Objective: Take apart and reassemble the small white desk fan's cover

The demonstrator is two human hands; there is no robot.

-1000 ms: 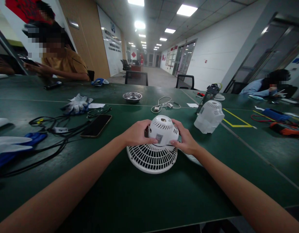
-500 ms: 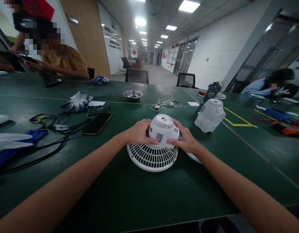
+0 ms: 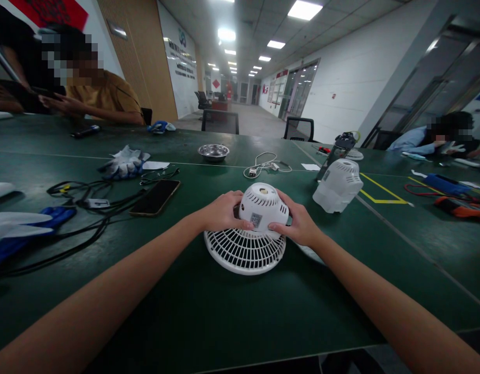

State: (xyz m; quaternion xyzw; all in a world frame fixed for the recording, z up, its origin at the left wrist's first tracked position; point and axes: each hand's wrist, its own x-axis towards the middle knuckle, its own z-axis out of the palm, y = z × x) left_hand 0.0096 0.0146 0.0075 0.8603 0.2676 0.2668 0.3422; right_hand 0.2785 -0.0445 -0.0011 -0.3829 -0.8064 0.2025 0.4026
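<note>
A white fan motor housing (image 3: 262, 202) with vent slots and a square printed label sits over a round white fan grille (image 3: 245, 253), which lies on the green table. My left hand (image 3: 226, 212) grips the housing's left side, its thumb beside the label. On the opposite side my right hand (image 3: 296, 221) is wrapped round the housing, thumb on the front. Both hands' other fingers are partly hidden behind it. Under my right wrist, part of a pale flat object (image 3: 310, 253) shows; its kind is hidden.
Right of my hands stand a translucent white plastic cover (image 3: 338, 186) and a dark bottle (image 3: 336, 150). A phone (image 3: 155, 198), black cables (image 3: 103, 218) and gloves (image 3: 123, 163) lie left. A metal bowl (image 3: 213, 151) and white cable (image 3: 267, 166) are beyond. People sit at the far sides.
My hands and the fan housing hold almost the same place. At the far left, a standing person has shifted slightly.
</note>
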